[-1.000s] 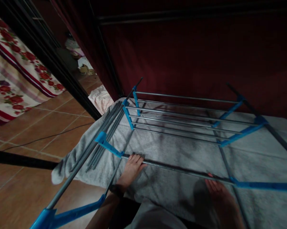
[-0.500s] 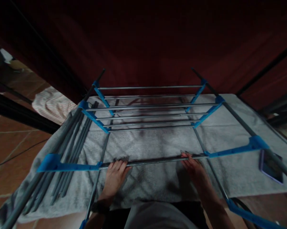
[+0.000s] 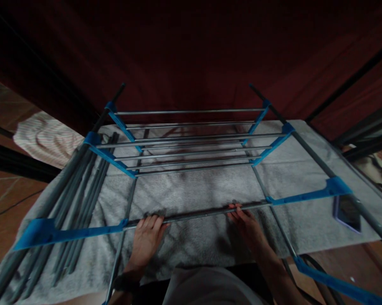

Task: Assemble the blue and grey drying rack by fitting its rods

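Dark red curtain (image 3: 191, 55) fills the background of the head view, behind a grey blanket (image 3: 184, 188) spread flat, with tiled floor (image 3: 3, 182) and a striped cloth (image 3: 48, 135) at the left. A rack (image 3: 191, 137) of grey tubes and blue brackets stands on the blanket in front of the person. Both hands are on its near bar (image 3: 194, 215): the left hand (image 3: 148, 237) curls its fingers over the left part, thumb out to the side, while the right hand (image 3: 246, 224) closes thumb and fingertips lightly on the right part. Work looks partly done: the far section has several bars set between its brackets, and the near bar appears to reach a bracket at each end, though whether it is fully seated I cannot tell. Loose tubes (image 3: 93, 203) lie at the left, apparently unfitted. Beside the right post rests a phone (image 3: 348, 212).
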The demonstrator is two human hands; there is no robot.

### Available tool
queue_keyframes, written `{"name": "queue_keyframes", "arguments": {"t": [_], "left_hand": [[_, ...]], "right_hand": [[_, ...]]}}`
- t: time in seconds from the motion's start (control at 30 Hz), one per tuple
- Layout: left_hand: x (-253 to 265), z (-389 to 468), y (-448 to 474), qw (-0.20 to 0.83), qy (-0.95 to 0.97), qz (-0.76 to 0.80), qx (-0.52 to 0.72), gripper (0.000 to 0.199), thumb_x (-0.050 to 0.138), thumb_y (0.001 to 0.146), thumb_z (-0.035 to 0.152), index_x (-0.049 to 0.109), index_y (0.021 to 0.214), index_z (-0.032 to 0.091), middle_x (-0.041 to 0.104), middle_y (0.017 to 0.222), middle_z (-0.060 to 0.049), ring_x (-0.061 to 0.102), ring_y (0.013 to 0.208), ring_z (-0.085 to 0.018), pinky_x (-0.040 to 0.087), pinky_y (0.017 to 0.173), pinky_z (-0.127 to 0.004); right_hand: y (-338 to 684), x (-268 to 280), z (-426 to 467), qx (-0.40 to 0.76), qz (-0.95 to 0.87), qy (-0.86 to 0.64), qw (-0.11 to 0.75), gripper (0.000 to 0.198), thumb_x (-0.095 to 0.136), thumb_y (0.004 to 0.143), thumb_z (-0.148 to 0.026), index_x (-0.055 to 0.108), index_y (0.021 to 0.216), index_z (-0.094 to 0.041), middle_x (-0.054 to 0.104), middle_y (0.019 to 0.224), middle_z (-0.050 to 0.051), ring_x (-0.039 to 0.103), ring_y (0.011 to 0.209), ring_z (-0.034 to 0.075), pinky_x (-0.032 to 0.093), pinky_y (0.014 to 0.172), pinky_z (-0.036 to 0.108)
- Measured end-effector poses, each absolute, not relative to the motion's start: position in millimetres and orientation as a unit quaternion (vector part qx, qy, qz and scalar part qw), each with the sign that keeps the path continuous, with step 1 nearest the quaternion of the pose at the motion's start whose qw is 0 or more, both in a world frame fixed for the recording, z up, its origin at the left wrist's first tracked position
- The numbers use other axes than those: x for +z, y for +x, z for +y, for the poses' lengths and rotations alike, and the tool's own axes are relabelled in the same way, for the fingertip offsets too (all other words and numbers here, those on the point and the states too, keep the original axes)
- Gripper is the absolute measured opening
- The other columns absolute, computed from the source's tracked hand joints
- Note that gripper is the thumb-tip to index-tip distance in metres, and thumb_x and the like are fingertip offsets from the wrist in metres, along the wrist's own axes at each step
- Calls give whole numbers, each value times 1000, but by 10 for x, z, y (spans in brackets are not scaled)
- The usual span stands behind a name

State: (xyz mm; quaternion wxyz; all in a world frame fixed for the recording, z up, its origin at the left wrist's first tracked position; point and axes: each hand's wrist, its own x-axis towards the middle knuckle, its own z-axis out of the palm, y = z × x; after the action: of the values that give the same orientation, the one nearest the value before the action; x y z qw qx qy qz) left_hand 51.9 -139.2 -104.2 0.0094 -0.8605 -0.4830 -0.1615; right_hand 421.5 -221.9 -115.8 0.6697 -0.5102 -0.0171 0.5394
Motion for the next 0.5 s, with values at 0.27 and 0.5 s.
{"name": "queue_keyframes", "arguments": {"t": [0.27, 0.5], "left_hand": [[-1007, -1383, 533, 11, -859, -485, -160, 26, 48, 105, 40, 72, 104, 28, 76, 96, -12, 71, 91, -32, 51, 83, -48], [-955, -1368, 549, 22, -868, -475, -143, 27, 46, 106, 37, 71, 101, 28, 75, 94, -10, 70, 91, -31, 51, 83, -46]], "right_hand": [[4197, -1188, -2209, 538, -19, -503, 676, 35, 99, 69, -38, 79, 96, -28, 82, 103, 2, 79, 102, 22, 63, 100, 39], [4164, -1156, -2197, 525, -24, -510, 681, 37, 99, 69, -41, 78, 97, -27, 82, 103, 3, 79, 102, 22, 63, 101, 39]]}}
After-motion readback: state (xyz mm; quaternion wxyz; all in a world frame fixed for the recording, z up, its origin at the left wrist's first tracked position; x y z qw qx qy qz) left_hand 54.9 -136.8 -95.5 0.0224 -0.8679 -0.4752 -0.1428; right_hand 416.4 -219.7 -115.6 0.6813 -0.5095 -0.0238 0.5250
